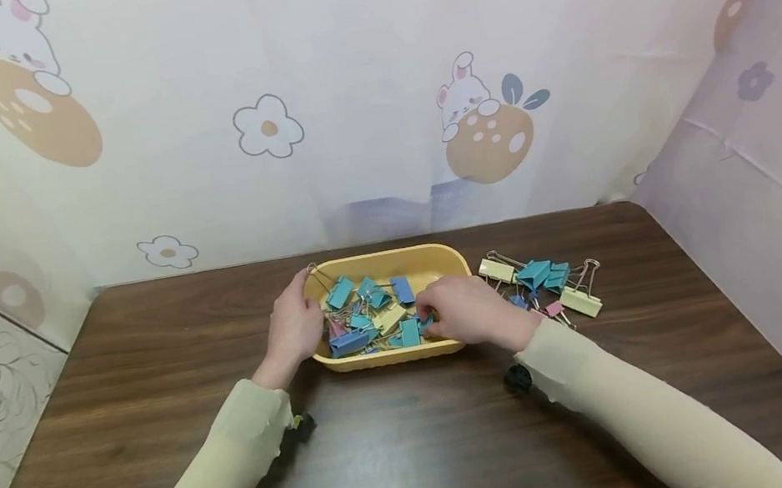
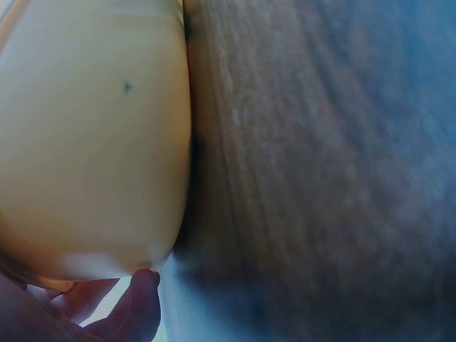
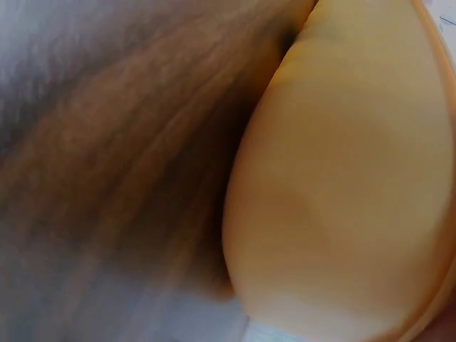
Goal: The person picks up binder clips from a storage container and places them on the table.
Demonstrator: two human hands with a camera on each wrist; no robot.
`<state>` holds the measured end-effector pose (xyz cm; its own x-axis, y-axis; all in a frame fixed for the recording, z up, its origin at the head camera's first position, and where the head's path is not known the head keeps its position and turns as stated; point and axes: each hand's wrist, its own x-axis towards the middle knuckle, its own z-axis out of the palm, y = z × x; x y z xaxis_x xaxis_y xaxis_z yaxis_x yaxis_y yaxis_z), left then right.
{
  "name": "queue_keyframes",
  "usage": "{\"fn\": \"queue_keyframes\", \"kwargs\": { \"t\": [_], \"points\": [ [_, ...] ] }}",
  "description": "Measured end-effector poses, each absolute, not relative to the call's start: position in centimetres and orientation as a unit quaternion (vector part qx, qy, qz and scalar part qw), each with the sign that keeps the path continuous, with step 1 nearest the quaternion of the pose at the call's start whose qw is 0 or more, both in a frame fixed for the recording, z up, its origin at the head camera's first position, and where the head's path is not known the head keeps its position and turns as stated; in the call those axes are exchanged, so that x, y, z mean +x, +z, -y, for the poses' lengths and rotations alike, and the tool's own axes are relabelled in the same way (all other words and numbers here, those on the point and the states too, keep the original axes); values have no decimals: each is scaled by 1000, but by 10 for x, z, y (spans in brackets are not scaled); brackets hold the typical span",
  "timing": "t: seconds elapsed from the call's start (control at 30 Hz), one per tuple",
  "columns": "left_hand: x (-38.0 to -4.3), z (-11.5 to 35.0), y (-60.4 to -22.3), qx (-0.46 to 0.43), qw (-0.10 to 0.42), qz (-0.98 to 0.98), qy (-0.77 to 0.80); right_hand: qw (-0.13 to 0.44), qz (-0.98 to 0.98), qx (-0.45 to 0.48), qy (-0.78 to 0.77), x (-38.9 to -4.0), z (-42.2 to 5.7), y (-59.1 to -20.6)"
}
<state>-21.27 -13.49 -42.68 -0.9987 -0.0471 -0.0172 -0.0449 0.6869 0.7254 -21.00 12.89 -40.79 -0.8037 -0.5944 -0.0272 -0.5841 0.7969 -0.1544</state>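
Note:
A yellow plastic tray (image 1: 393, 357) holds a jumble of teal, blue, yellow and pink binder clips (image 1: 375, 321). My left hand (image 1: 294, 326) grips its left end, thumb side at the rim. In the left wrist view, fingertips (image 2: 144, 303) curl against the end of the tray wall (image 2: 92, 164). Over the right part of the tray, my right hand (image 1: 472, 309) reaches inside and its fingers pinch a teal binder clip (image 1: 426, 322), partly covered by them. The right wrist view has mostly the tray's outer wall (image 3: 342, 178), with that hand's fingers out of sight.
Right of the tray, a loose pile of yellow, teal, blue and pink binder clips (image 1: 536, 277) lies on the dark wooden table (image 1: 421, 442). A patterned curtain (image 1: 356, 114) hangs behind the table's back edge and continues along the right side.

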Motion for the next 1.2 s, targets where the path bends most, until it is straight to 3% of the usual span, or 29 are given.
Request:
{"fn": "queue_keyframes", "kwargs": {
  "t": [0.43,0.73,1.07,1.2],
  "points": [
    [-212,135,-426,28,2,919,-393,-50,-938,-306,-152,-208,-133,-415],
    [-211,135,-426,29,-2,919,-393,-96,-887,-307,-331,-211,-146,-412],
    [-210,135,-426,31,-6,916,-399,-174,-885,-253,-350,-202,-204,-388],
    [-211,135,-427,30,-1,917,-399,-169,-908,-212,-318,-195,-233,-388]
  ]
}}
